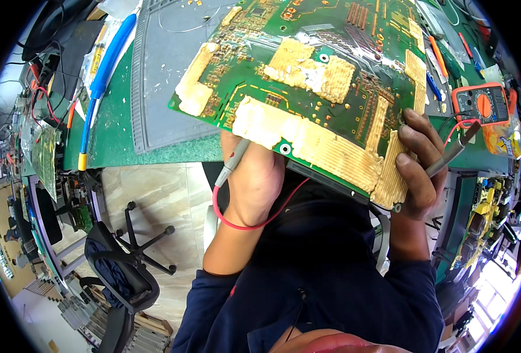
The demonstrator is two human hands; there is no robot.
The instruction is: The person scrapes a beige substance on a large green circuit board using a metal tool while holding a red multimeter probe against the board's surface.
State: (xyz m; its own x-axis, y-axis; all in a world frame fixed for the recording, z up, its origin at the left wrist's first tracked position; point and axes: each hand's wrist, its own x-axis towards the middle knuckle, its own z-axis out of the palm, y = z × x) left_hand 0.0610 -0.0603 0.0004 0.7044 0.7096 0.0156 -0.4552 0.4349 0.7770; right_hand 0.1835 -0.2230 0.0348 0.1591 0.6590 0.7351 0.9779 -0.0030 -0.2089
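A large green circuit board is held tilted in front of me, over the near edge of the bench. Strips and patches of cream-coloured, ribbed filler cover parts of its face. My left hand supports its lower left edge from beneath, its fingers hidden by the board. Beside that hand a grey test probe sticks out, and its red lead loops across my wrist. My right hand grips the lower right edge, fingers curled over the front. A grey pen-shaped tool, perhaps a second probe, juts out from this hand.
A grey mat lies on the green bench. On its left is a long blue tool with a yellow tip. An orange multimeter stands at right, near screwdrivers. An office chair is on the floor at lower left.
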